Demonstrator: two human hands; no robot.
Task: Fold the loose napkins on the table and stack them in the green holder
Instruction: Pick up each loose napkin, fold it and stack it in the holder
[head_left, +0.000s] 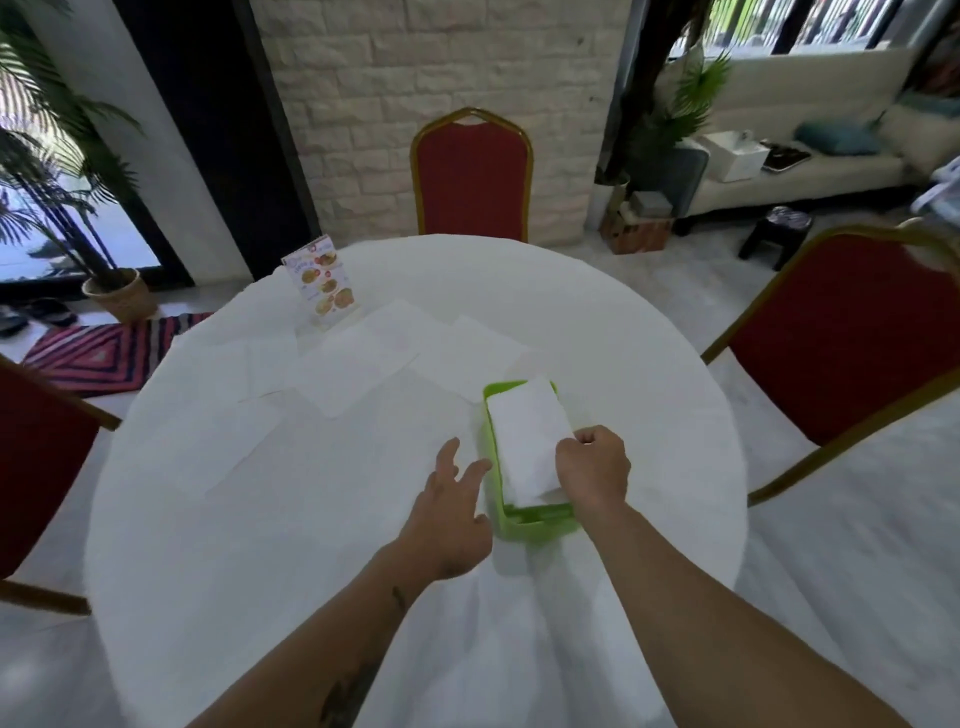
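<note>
From the head view, the right hand (592, 467) pinches the near right edge of a folded white paper napkin (527, 436) lying in the green plastic rectangular holder (519, 525), while left of that pinch the left hand (449, 514) hovers with fingers spread.

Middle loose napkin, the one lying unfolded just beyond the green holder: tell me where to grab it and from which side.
Take the napkin by its near corner, the one pointing toward the person, coming from the near left with the open left hand. It lies flat on the table, so pinch the corner up with the fingers. The holder blocks the right side.
</note>
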